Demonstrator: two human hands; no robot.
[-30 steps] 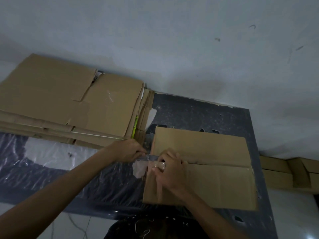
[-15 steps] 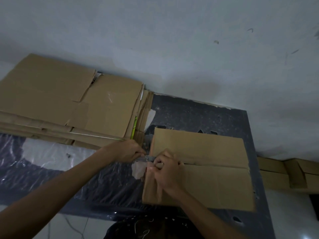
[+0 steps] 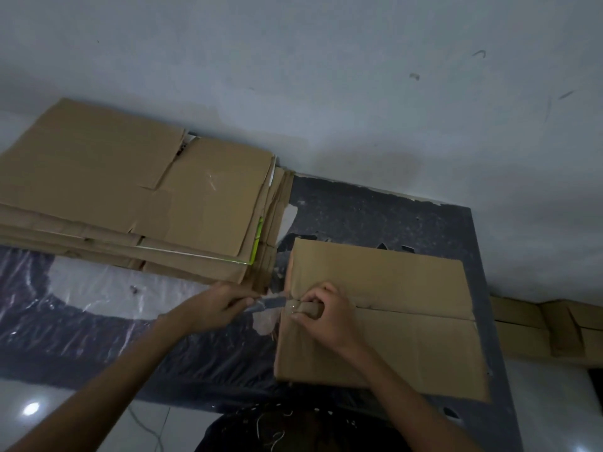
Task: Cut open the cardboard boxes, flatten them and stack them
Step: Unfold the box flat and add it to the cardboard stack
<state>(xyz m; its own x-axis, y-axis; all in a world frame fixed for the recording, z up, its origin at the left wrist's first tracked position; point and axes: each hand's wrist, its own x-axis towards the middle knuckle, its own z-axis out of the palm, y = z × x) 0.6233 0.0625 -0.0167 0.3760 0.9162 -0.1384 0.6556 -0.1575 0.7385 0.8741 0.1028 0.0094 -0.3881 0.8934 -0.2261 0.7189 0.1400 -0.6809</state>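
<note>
Gripping the blade (image 3: 267, 303), the left hand (image 3: 218, 308) should slice shallow toward three o'clock while the right hand (image 3: 326, 318) pinches the box (image 3: 391, 347) edge taut.

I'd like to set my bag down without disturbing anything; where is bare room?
Free: the plastic sheet in front of the cardboard stack, left of the left hand; the dark mat between box and wall. Crowded: the box's left edge, where right hand and knife work.

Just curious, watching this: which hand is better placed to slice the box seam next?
Probably left. The left hand holds the blade, tip at the end of the box seam; the right hand grips a brown piece there.
</note>
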